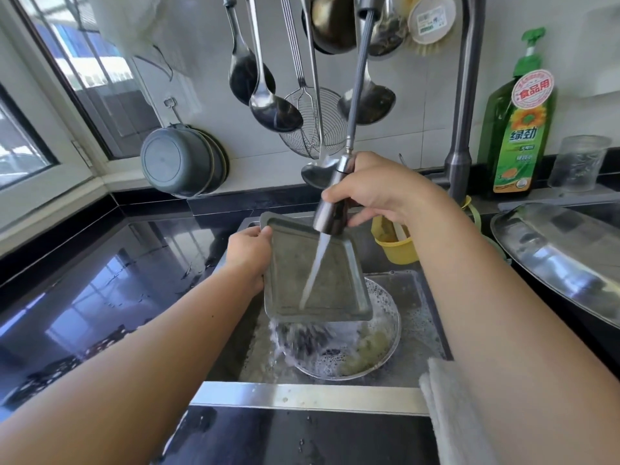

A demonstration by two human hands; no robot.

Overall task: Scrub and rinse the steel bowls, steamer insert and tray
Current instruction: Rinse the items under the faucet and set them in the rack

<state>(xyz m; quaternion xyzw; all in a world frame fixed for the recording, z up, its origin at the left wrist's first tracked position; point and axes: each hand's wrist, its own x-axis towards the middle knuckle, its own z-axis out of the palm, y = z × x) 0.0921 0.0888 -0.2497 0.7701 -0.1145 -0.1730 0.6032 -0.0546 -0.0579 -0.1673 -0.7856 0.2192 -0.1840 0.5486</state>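
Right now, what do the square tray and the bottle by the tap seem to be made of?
The square tray looks like dull, brushed steel: grey, matte, with a thin rolled rim. The bottle looks like translucent green plastic with a glossy printed label and a green pump top, though its material cannot be confirmed.

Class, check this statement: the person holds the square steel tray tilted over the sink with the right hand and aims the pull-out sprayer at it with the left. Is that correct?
Not quite: the hands are swapped. The head view shows the left hand holding the square steel tray tilted over the sink, while the right hand aims the pull-out sprayer at it.
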